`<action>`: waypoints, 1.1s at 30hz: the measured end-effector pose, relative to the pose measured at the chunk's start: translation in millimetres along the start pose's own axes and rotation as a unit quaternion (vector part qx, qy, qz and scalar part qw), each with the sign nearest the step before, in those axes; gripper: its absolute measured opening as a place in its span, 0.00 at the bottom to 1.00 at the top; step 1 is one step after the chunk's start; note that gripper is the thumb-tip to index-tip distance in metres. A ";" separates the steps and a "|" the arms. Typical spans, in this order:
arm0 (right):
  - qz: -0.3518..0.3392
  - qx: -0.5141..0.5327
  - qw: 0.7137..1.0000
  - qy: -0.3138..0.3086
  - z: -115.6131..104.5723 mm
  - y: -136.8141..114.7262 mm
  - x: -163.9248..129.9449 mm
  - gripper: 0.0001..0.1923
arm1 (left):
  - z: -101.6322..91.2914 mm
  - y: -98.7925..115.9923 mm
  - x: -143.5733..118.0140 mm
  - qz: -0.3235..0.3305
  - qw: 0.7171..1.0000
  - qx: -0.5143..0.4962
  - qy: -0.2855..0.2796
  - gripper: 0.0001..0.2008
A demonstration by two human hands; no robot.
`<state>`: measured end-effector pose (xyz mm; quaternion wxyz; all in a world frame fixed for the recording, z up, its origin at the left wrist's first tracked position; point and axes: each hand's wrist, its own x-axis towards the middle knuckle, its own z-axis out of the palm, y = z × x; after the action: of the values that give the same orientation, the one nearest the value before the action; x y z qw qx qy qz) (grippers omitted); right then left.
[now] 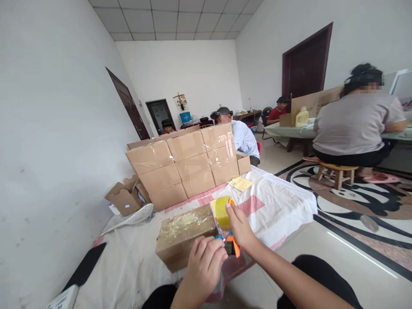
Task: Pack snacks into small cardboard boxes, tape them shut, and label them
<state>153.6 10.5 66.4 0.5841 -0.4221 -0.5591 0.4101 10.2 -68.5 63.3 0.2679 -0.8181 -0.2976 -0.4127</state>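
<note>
My right hand [242,228] grips a tape dispenser [222,214] with a wide yellow roll and orange and blue parts, its thumb along the roll's edge. Just left of it is my left hand [204,264], fingers curled closed at the dispenser's lower front end. What those fingers pinch is hidden from me. Beside both hands, a closed cardboard box [186,225] rests on the cloth-covered table, with shiny tape across its top. The dispenser is at the box's right end; whether they touch I cannot tell.
A wall of taped cartons [180,163] stands across the table [273,197]. An open carton [124,199], a white slotted scoop [138,214] and a yellow sheet [241,183] lie nearby. One person [246,137] sits behind the cartons, another [357,120] at a table on the right.
</note>
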 end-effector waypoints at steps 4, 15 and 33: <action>-0.020 -0.002 1.000 -0.008 -1.5 -1.1 -1.4 0.25 | -2.2 0.8 2.5 -0.019 1.000 0.006 0.010 0.11; -0.024 0.004 1.000 0.002 -8.0 -0.1 4.0 0.25 | 2.5 -4.0 -2.9 -0.104 0.992 -0.062 -0.039 0.10; -0.109 -0.017 0.993 0.027 -19.2 -15.6 0.5 0.21 | 34.5 28.5 7.2 -0.631 0.555 -0.541 0.048 0.32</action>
<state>172.9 5.5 81.0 0.6329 -0.3792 -0.5930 0.3226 51.6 -62.4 46.1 -0.5397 -0.3915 -0.4451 -0.5978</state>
